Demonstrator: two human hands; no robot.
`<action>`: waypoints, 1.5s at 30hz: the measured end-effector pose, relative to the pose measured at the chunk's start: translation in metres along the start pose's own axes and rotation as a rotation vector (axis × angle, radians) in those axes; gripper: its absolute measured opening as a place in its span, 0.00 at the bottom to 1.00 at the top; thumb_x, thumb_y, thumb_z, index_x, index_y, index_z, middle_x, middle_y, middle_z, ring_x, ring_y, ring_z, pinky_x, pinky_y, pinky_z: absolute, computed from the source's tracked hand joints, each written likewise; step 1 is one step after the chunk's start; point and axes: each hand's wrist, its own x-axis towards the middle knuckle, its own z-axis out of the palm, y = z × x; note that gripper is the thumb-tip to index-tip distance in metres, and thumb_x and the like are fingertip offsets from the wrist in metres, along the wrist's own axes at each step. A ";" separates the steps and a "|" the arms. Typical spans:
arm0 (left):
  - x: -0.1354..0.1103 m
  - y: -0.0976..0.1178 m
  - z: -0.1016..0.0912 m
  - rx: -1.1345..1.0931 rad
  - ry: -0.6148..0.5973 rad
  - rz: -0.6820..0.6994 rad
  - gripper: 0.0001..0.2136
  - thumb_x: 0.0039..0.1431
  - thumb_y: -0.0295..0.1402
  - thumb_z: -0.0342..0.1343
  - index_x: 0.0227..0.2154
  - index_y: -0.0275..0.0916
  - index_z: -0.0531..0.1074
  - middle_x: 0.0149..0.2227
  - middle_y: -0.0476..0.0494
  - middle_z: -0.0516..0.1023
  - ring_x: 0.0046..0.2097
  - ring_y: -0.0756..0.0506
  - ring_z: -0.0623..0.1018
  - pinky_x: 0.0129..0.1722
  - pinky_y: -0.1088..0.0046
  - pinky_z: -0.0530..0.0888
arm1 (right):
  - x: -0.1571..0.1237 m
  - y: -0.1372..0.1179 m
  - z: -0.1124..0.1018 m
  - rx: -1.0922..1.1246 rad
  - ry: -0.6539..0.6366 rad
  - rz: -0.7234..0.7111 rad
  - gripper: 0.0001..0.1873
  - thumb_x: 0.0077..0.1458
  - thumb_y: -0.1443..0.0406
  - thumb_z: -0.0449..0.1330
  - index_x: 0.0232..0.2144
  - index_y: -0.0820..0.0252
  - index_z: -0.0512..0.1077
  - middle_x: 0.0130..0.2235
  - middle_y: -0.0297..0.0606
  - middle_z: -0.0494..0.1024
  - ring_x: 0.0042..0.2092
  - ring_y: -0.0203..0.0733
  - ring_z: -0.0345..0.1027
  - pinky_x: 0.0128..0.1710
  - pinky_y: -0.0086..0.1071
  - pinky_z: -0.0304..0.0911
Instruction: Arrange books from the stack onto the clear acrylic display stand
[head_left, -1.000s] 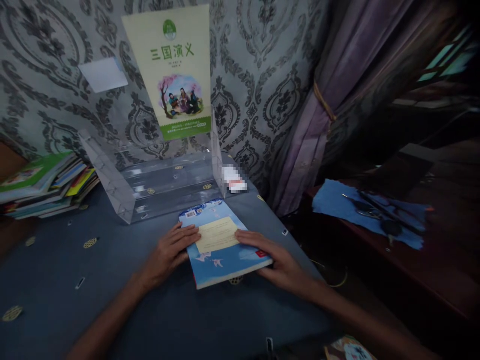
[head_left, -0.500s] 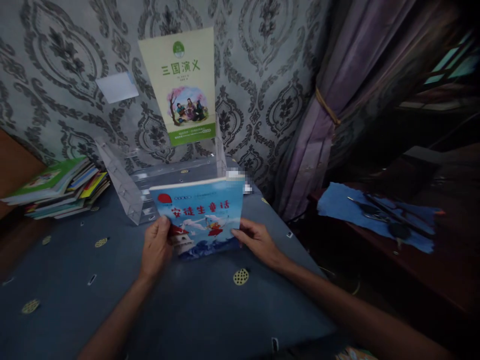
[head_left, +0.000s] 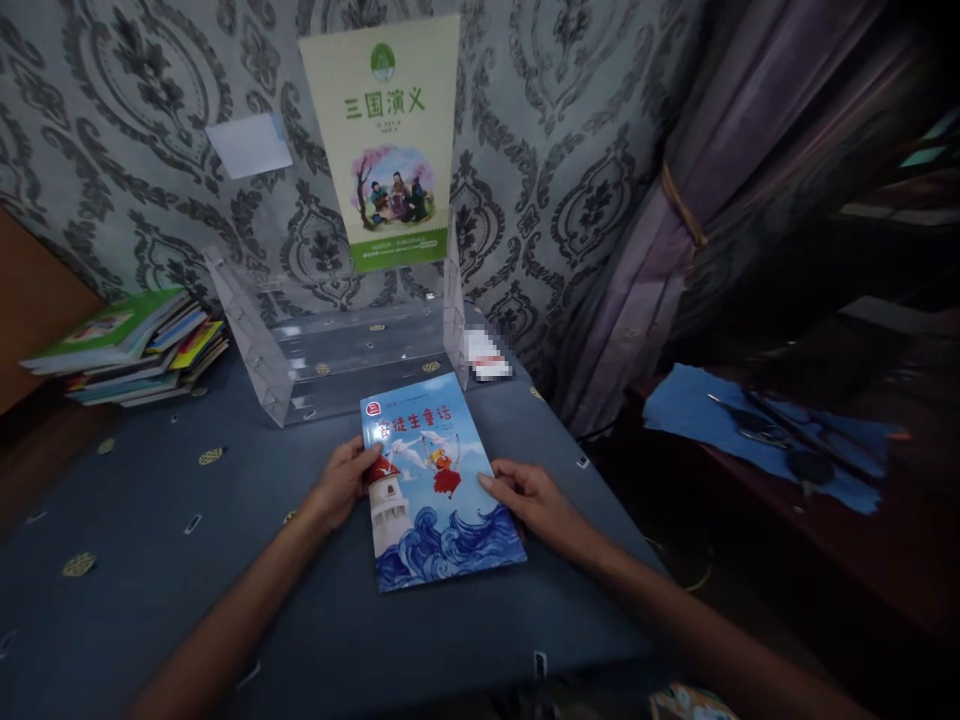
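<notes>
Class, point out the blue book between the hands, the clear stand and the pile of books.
Blue book [head_left: 444,484]: head view, middle of the front cover.
Clear stand [head_left: 255,345]: head view, left side panel.
Pile of books [head_left: 124,323]: head view, green cover on top.

Patterned wall [head_left: 559,70], curtain [head_left: 646,300], possibly window [head_left: 924,156]

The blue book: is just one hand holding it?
No, the left hand and right hand hold the blue book by opposite sides.
</notes>
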 end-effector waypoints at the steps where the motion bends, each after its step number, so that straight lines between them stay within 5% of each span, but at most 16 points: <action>1: 0.002 0.000 -0.002 0.033 -0.003 0.018 0.19 0.48 0.36 0.70 0.41 0.36 0.72 0.32 0.44 0.82 0.29 0.45 0.82 0.27 0.73 0.78 | 0.000 0.000 0.000 0.004 0.001 0.011 0.27 0.48 0.41 0.64 0.24 0.56 0.63 0.17 0.23 0.63 0.17 0.31 0.56 0.16 0.27 0.54; 9: 0.020 0.002 -0.019 0.304 -0.020 0.129 0.29 0.47 0.40 0.69 0.51 0.39 0.65 0.26 0.54 0.76 0.27 0.48 0.80 0.22 0.78 0.75 | 0.011 0.004 -0.005 0.035 0.032 0.094 0.30 0.43 0.38 0.65 0.23 0.58 0.64 0.17 0.24 0.66 0.16 0.30 0.58 0.15 0.26 0.55; 16: 0.029 0.018 -0.032 0.859 0.007 0.291 0.15 0.58 0.40 0.58 0.46 0.39 0.74 0.18 0.55 0.71 0.18 0.50 0.71 0.19 0.78 0.66 | 0.016 0.000 -0.008 0.007 0.014 0.132 0.30 0.42 0.39 0.66 0.25 0.57 0.64 0.15 0.23 0.66 0.15 0.31 0.59 0.14 0.25 0.54; 23: 0.031 0.009 -0.028 1.315 0.102 0.788 0.13 0.67 0.34 0.47 0.47 0.39 0.74 0.48 0.39 0.78 0.51 0.41 0.76 0.53 0.60 0.73 | 0.019 0.001 -0.010 -0.037 0.009 0.144 0.28 0.41 0.40 0.66 0.26 0.56 0.64 0.16 0.24 0.68 0.15 0.33 0.60 0.14 0.27 0.57; 29: 0.042 -0.008 -0.025 1.477 0.157 0.827 0.15 0.69 0.33 0.45 0.54 0.37 0.70 0.57 0.35 0.74 0.57 0.40 0.74 0.56 0.56 0.72 | 0.017 -0.006 -0.013 -0.162 -0.003 0.125 0.27 0.45 0.40 0.64 0.26 0.55 0.65 0.17 0.26 0.68 0.16 0.35 0.61 0.16 0.29 0.57; 37: 0.043 -0.011 -0.022 1.586 0.177 0.831 0.15 0.70 0.31 0.43 0.52 0.37 0.70 0.55 0.35 0.75 0.55 0.39 0.75 0.54 0.56 0.72 | 0.026 -0.021 -0.022 -0.815 0.245 -0.179 0.15 0.61 0.56 0.56 0.27 0.57 0.74 0.21 0.35 0.76 0.24 0.41 0.69 0.25 0.32 0.55; 42: 0.044 -0.015 -0.022 1.624 0.192 0.833 0.15 0.70 0.30 0.42 0.53 0.35 0.70 0.57 0.33 0.74 0.56 0.38 0.75 0.54 0.56 0.72 | 0.052 -0.026 0.014 -0.943 0.088 -0.480 0.12 0.65 0.64 0.53 0.46 0.58 0.75 0.43 0.43 0.82 0.44 0.47 0.77 0.45 0.38 0.69; 45: 0.045 -0.016 -0.024 1.614 0.193 0.851 0.15 0.70 0.30 0.43 0.54 0.36 0.69 0.57 0.34 0.74 0.55 0.38 0.76 0.53 0.56 0.73 | 0.074 -0.025 0.036 -1.025 -0.036 -0.650 0.19 0.66 0.64 0.53 0.58 0.59 0.68 0.58 0.47 0.76 0.60 0.49 0.68 0.60 0.45 0.64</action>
